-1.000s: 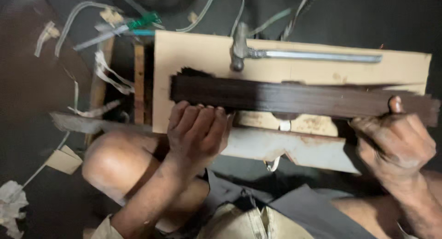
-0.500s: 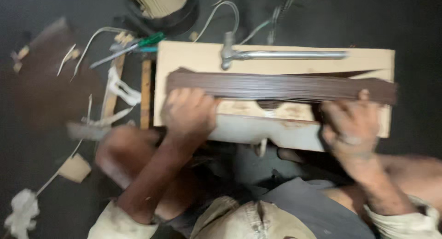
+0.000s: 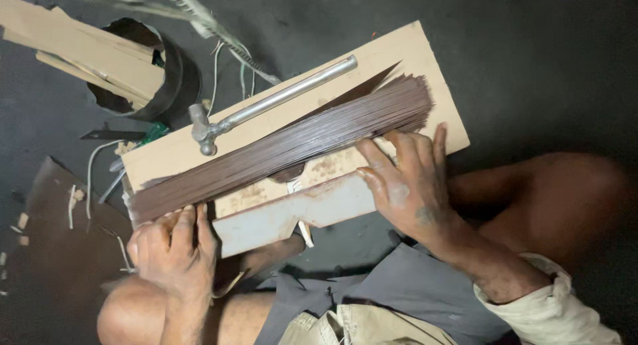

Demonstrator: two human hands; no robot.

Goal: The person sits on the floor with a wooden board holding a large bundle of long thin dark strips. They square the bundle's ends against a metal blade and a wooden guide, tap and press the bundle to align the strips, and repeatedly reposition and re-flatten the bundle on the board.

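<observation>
Left hand grips one end of the bundle of thin brown sticks, fingers curled over it, while the right hand presses spread fingers on the other end; the hands are well apart, the bundle lying slantwise across the pale wooden board. It looks like the step of squaring and steadying the bundle on the board, and a next move would want both ends kept pinned so no stick slips. A metal hammer lies just beyond, a black round tub and wires further out on the dark floor
</observation>
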